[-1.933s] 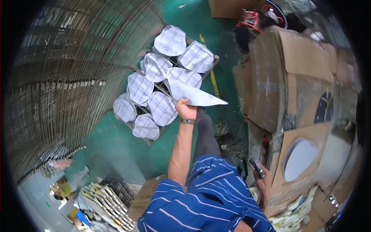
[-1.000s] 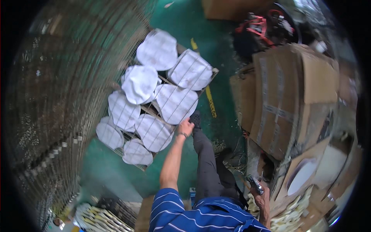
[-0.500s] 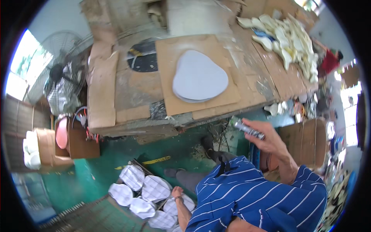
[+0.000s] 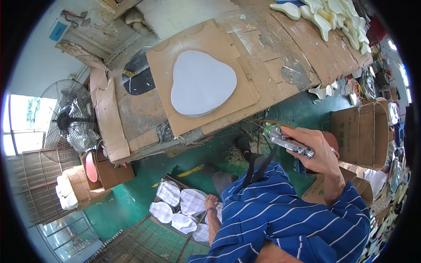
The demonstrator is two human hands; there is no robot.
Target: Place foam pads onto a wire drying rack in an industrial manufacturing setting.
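Note:
My right hand (image 4: 318, 147) is closed around a silver spray gun (image 4: 287, 141) with a green part at its front end, in front of the table. On the table, a white rounded-triangular pad (image 4: 202, 83) lies flat on a brown cardboard sheet (image 4: 160, 65). Down low at my left side, my left hand (image 4: 211, 202) has its fingers loosely bent, with nothing visible in them. It is beside several white pads (image 4: 193, 200) laid out on a low rack; whether it touches one I cannot tell.
Pale curved pieces (image 4: 315, 19) are heaped on the table's far right. A standing fan (image 4: 66, 118) and cardboard boxes (image 4: 107, 173) are at left. Another open cardboard box (image 4: 357, 136) stands at right. A wire rack (image 4: 144, 243) is low in front.
The view has turned and shifted, so the table and pads sit elsewhere in the picture. My right hand still holds the spray gun, now seen more side-on. My left hand stays low by the pads.

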